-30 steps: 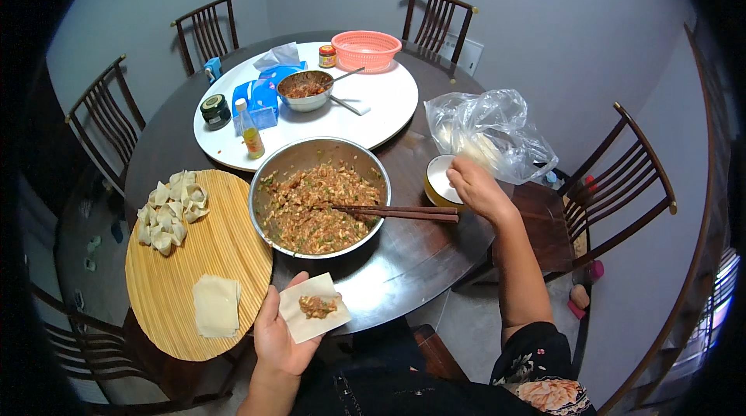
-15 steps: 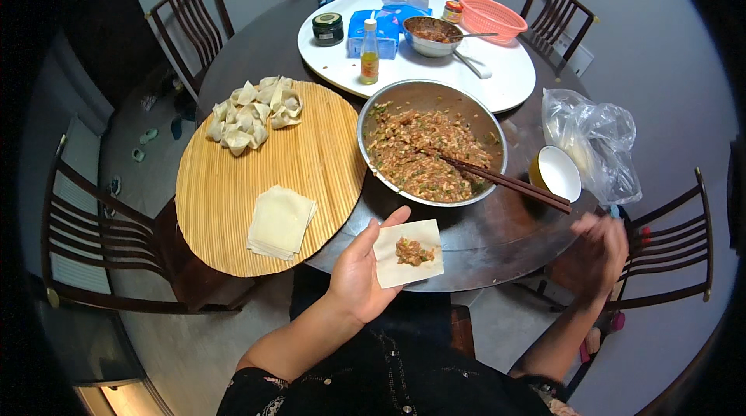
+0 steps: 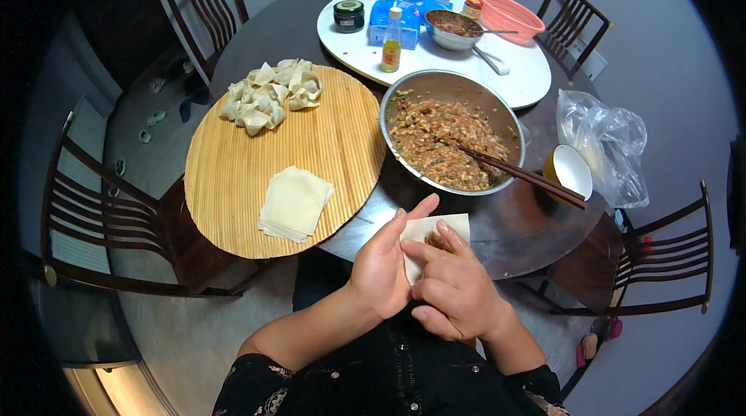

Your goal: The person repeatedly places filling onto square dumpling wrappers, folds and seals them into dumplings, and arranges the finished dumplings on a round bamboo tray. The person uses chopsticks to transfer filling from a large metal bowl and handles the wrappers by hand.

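Note:
My left hand point(image 3: 382, 264) is palm up, holding a square wonton wrapper point(image 3: 458, 225) with its fingers under the sheet. A dab of minced filling point(image 3: 437, 240) sits on the wrapper, partly hidden by my right hand point(image 3: 458, 282). That right hand reaches over the wrapper, holding nothing, its fingers apart and the fingertips beside the filling; whether they touch the sheet I cannot tell. A stack of wrappers point(image 3: 297, 204) lies on the round slatted board point(image 3: 225, 202) to the left, with several folded wontons point(image 3: 260, 101) farther back on it.
Ahead stands a steel bowl point(image 3: 519, 130) of minced filling, with chopsticks point(image 3: 536, 177) jutting over its right rim. Right of it are a small yellow bowl point(image 3: 573, 171) and a clear plastic bag point(image 3: 602, 132). Behind, a white turntable point(image 3: 353, 47) carries a bottle point(image 3: 392, 43), jar, bowl and pink basket point(image 3: 511, 18).
My right hand has come in from the far right to the wrapper in my left hand, now covering part of the filling. The whole view has shifted slightly.

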`<act>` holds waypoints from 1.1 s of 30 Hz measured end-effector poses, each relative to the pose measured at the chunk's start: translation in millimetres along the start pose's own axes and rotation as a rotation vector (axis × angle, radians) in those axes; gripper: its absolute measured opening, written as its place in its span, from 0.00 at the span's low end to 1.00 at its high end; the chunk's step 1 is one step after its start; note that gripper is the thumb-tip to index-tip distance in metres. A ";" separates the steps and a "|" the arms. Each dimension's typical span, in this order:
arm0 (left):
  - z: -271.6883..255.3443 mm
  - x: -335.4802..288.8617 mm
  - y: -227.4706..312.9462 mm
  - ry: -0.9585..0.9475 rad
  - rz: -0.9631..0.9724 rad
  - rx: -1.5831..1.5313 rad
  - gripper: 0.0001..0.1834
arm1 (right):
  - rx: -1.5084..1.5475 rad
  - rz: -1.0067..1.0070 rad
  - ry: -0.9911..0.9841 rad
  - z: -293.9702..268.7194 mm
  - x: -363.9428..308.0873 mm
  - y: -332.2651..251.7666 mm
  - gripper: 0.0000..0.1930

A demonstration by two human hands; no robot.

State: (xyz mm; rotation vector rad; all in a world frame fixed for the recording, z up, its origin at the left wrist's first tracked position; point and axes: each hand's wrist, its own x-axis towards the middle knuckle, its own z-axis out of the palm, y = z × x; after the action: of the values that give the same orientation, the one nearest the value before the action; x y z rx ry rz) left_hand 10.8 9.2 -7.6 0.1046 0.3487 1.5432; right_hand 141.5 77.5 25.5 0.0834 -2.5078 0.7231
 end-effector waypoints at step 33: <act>0.8 4.0 -4.2 0.003 0.101 -0.016 0.27 | 0.012 -0.134 0.022 12.3 -24.7 -8.2 0.19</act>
State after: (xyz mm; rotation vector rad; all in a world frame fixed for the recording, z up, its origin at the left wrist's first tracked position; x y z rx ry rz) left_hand 15.0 13.1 -8.6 0.1088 0.3376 1.6463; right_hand 158.6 62.2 8.1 0.2445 -2.4498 0.6804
